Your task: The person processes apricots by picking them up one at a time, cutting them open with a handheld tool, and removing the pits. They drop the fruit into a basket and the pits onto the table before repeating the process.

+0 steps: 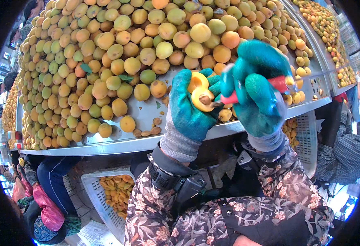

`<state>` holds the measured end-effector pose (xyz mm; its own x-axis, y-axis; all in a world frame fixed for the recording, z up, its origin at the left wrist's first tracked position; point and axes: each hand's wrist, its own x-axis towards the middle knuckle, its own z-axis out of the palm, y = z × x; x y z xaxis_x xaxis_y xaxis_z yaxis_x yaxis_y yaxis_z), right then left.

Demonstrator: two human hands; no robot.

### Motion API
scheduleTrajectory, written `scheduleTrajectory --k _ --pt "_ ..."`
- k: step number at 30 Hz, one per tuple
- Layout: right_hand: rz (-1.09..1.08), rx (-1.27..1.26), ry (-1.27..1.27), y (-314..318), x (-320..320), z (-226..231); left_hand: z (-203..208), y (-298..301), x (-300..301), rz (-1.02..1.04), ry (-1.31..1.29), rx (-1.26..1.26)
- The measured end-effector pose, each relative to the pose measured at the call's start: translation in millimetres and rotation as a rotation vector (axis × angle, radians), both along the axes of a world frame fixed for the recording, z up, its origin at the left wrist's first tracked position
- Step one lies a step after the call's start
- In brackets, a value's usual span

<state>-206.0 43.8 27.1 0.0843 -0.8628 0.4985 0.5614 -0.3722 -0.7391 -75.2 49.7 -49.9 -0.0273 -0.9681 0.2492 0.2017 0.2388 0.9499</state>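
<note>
My left hand (pixel 189 107), in a teal-coated grey glove, cups an apricot (pixel 198 81) split into two halves. A brown pit (pixel 205 99) sits in the lower half. My right hand (pixel 257 88), gloved the same way and a little blurred, is closed around a small red-handled tool (pixel 230 98). The tool's narrow tip points left at the pit; whether it touches cannot be made out. Both hands are above the front edge of a metal table (pixel 147 143), beside a large heap of whole apricots (pixel 118 65).
Loose pits (pixel 155 130) lie on the table left of my hands. Below the edge stand a white crate (pixel 93 177) of apricot halves (pixel 116 192) and another crate (pixel 307 141) at right. Co-workers sit at left (pixel 51 205) and right (pixel 344 151). Another apricot-covered table (pixel 331 37) is at far right.
</note>
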Motion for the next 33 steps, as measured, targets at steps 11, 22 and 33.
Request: scheduleTrajectory --k 11,22,33 --pt "-0.103 -0.108 0.993 -9 0 -23 10 -9 21 0.189 -0.445 -0.261" --pt "-0.004 -0.143 0.075 -21 -21 -2 10 -2 11 0.194 -0.156 -0.112" --pt "-0.389 -0.187 0.499 -6 -7 -11 5 0 1 0.140 0.160 0.084"
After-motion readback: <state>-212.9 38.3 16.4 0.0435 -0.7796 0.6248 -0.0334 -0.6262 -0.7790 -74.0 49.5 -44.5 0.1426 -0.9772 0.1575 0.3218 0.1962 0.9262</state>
